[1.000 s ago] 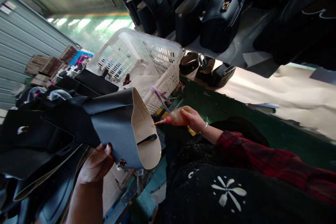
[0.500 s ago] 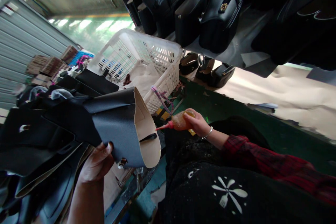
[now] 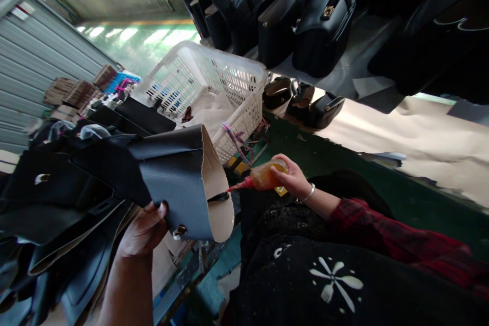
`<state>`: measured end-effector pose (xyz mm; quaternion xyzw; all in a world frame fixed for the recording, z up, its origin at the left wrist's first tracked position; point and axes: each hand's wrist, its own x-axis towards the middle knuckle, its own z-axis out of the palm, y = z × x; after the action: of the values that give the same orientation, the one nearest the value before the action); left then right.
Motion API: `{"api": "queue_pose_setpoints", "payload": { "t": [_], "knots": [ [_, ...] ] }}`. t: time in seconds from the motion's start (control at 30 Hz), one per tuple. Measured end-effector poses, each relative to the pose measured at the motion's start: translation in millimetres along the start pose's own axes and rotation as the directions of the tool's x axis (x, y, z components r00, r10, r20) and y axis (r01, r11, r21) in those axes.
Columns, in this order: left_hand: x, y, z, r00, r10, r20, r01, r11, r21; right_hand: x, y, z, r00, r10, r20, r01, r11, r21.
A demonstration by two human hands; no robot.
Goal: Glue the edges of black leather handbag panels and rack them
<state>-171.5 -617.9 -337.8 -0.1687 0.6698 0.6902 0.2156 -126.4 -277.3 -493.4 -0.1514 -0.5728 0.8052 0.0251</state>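
Observation:
My left hand (image 3: 145, 229) is closed on the lower edge of a black leather bag piece (image 3: 173, 175), thumb on its outer face. The piece is curved, with its pale inner side and a small black strap (image 3: 218, 197) facing right. A metal clasp (image 3: 179, 232) sits near its bottom edge. In my right hand (image 3: 292, 178) is a squeeze bottle (image 3: 265, 175) of amber liquid, held sideways. Its red nozzle tip is at the piece's right edge, by the strap end; whether it touches I cannot tell.
A white plastic basket (image 3: 233, 79) stands beyond the bag piece, with a purple cord tied on its side. Several black bag parts (image 3: 34, 198) are piled at left. Black handbags (image 3: 324, 20) line a shelf at upper right, and more bags (image 3: 323, 109) sit below it.
The nozzle tip has shifted slightly down along the piece's edge, closer to the strap end. The bag piece has turned a little. Both hands keep their hold.

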Motion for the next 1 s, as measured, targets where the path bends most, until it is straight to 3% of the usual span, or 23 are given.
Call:
{"api": "queue_pose_setpoints", "payload": {
  "t": [0.2,0.37,0.7,0.9,1.0],
  "knots": [
    [1,-3,-1,1.0,0.023,0.001,-0.023,1.0,0.005,-3,-3,0,0.999,-0.044,0.03,0.045,0.999,-0.031],
    [1,-3,1,0.999,0.031,0.014,-0.031,0.999,-0.023,-4,-7,0,0.996,-0.087,-0.013,0.086,0.993,-0.085],
    [-1,-2,4,1.0,0.023,0.007,-0.022,0.999,-0.024,-13,1,-7,0.994,0.044,0.103,-0.042,0.999,-0.017],
    [-1,-3,5,0.999,0.034,-0.008,-0.034,0.999,-0.032,-7,9,-13,0.997,-0.033,-0.065,0.03,0.998,-0.048],
    [0,-4,2,0.999,0.046,0.015,-0.046,0.998,-0.04,-8,10,-12,1.0,-0.013,-0.023,0.013,1.0,-0.015]
  ]
}}
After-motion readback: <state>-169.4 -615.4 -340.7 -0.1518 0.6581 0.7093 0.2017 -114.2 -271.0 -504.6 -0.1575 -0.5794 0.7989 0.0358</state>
